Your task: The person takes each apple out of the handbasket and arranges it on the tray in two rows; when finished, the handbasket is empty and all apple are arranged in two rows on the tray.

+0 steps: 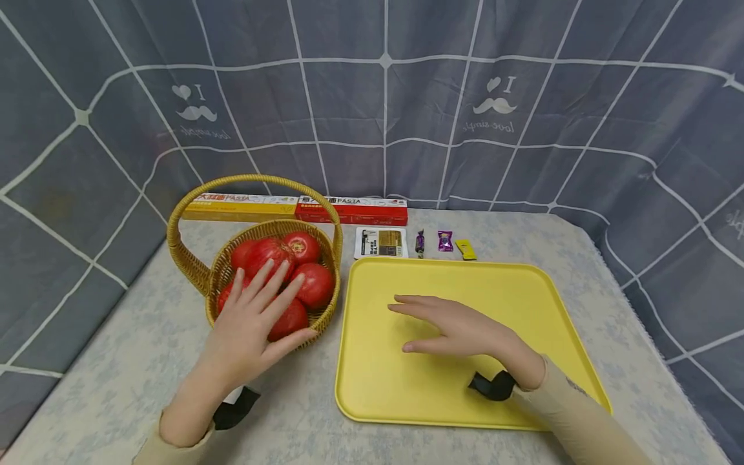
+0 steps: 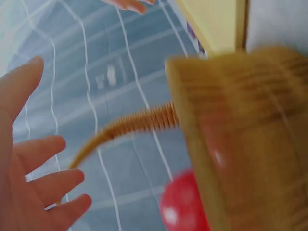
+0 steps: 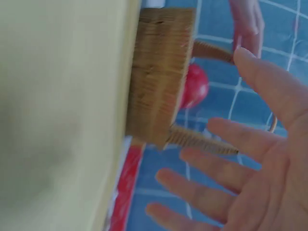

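A woven wicker basket (image 1: 329, 312) with a tall arched handle (image 1: 256, 178) stands upright on the left, holding several shiny red fruits (image 1: 314, 285). Over its near side I hold my left hand (image 1: 244, 336), fingers spread; in the left wrist view that hand (image 2: 33, 178) is apart from the basket wall (image 2: 250, 125) and grips nothing. My right hand (image 1: 459, 326) hovers above a yellow tray (image 1: 378, 387), its fingers extended and thumb apart. Nothing lies in its palm (image 3: 269, 187) in the right wrist view. Part of the fruit is hidden behind my left hand.
Behind the basket lie a yellow pasta box (image 1: 238, 212) and a red pasta box (image 1: 351, 212). Along the tray's far edge are a flat white-and-brown packet (image 1: 381, 243), two purple-wrapped sweets (image 1: 445, 241) and a small yellow packet (image 1: 465, 249). A grey gridded curtain (image 1: 383, 103) surrounds the table.
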`<control>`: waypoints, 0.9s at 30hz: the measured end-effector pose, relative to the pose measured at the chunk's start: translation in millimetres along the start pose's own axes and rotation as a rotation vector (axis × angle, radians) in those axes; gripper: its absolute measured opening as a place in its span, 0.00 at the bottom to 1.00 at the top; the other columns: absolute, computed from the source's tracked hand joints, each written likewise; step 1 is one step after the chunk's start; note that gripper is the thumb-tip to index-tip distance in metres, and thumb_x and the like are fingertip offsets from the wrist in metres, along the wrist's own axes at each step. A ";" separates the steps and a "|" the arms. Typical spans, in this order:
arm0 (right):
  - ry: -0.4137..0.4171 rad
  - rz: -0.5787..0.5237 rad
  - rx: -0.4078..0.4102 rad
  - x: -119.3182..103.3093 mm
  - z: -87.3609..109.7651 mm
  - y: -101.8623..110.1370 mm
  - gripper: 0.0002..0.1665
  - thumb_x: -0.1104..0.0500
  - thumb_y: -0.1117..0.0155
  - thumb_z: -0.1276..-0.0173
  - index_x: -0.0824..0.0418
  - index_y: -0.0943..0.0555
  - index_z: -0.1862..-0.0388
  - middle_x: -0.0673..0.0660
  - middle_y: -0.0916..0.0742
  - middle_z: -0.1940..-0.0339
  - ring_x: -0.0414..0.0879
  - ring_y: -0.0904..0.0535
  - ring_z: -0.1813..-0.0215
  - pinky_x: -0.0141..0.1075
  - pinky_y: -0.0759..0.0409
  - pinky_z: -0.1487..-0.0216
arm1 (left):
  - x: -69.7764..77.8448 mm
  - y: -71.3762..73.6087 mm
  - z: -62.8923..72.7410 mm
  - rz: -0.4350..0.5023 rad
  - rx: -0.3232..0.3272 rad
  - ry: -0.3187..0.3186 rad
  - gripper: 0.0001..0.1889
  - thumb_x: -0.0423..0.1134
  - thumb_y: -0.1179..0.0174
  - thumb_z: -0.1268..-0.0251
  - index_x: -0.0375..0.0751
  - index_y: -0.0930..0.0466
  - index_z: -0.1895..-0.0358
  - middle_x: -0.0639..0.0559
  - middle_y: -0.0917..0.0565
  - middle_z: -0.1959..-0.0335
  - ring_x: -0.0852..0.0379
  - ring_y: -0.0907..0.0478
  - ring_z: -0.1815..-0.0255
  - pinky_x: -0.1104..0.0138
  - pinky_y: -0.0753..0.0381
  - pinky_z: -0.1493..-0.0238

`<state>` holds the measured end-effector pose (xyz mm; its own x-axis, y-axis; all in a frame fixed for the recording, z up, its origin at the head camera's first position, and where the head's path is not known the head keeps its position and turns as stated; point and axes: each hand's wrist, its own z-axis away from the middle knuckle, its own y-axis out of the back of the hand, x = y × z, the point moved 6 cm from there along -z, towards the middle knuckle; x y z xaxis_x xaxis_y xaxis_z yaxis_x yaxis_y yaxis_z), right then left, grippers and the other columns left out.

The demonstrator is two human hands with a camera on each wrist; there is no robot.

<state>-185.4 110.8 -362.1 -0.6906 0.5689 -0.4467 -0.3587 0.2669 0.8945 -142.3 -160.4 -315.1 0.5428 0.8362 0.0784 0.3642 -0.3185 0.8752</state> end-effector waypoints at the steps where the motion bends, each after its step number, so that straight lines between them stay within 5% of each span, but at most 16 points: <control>1: 0.035 -0.008 0.010 -5.9 -7.4 3.0 0.39 0.31 0.49 0.35 0.47 0.36 0.29 0.46 0.34 0.29 0.42 0.41 0.30 0.45 0.38 0.34 | -5.1 5.2 3.6 0.021 0.038 0.013 0.40 0.68 0.50 0.40 0.45 0.35 0.31 0.41 0.39 0.30 0.43 0.49 0.28 0.43 0.60 0.32; 8: 0.211 -0.158 0.157 -41.6 -62.9 26.3 0.34 0.41 0.41 0.34 0.50 0.32 0.32 0.43 0.28 0.35 0.36 0.35 0.35 0.37 0.35 0.36 | -40.3 27.5 31.5 0.180 0.359 0.143 0.36 0.65 0.50 0.37 0.37 0.25 0.39 0.40 0.31 0.35 0.43 0.38 0.32 0.54 0.46 0.32; 12: 0.233 -0.305 0.211 -54.5 -93.9 31.0 0.33 0.48 0.36 0.36 0.52 0.31 0.33 0.45 0.26 0.37 0.38 0.30 0.40 0.37 0.30 0.41 | -56.7 18.8 49.6 0.247 0.521 0.242 0.35 0.64 0.44 0.41 0.35 0.21 0.45 0.38 0.31 0.36 0.41 0.36 0.34 0.58 0.41 0.33; 15: 0.250 -0.395 0.234 -61.5 -117.4 29.6 0.34 0.52 0.34 0.37 0.54 0.32 0.33 0.47 0.26 0.38 0.40 0.30 0.40 0.39 0.30 0.41 | -67.1 8.0 60.7 0.286 0.595 0.301 0.35 0.62 0.39 0.44 0.34 0.22 0.44 0.35 0.33 0.35 0.38 0.38 0.34 0.51 0.41 0.34; 20: 0.262 -0.482 0.231 -67.1 -157.6 21.5 0.39 0.55 0.31 0.41 0.58 0.34 0.32 0.55 0.28 0.36 0.48 0.30 0.38 0.42 0.31 0.39 | -85.7 -11.5 74.1 0.485 0.503 0.470 0.34 0.38 0.29 0.50 0.42 0.29 0.35 0.41 0.48 0.27 0.44 0.49 0.28 0.44 0.48 0.34; 23: 0.223 -0.515 0.213 -65.2 -179.1 14.1 0.41 0.54 0.29 0.42 0.58 0.35 0.31 0.55 0.30 0.35 0.50 0.31 0.37 0.41 0.30 0.40 | -96.1 -22.9 80.0 0.624 0.402 0.603 0.39 0.27 0.30 0.52 0.45 0.33 0.32 0.49 0.55 0.25 0.51 0.54 0.26 0.52 0.47 0.32; 27: 0.161 -0.500 0.205 -59.3 -201.6 3.4 0.44 0.51 0.28 0.44 0.53 0.36 0.30 0.52 0.32 0.33 0.46 0.35 0.35 0.41 0.31 0.39 | -104.0 -33.2 84.3 0.746 0.327 0.683 0.39 0.25 0.35 0.47 0.43 0.39 0.29 0.51 0.58 0.24 0.55 0.58 0.26 0.71 0.43 0.35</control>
<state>-272.3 -78.9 -336.6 -0.5606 0.2130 -0.8002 -0.5487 0.6282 0.5516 -147.0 -274.4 -392.6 0.2098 0.4209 0.8825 0.3557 -0.8736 0.3321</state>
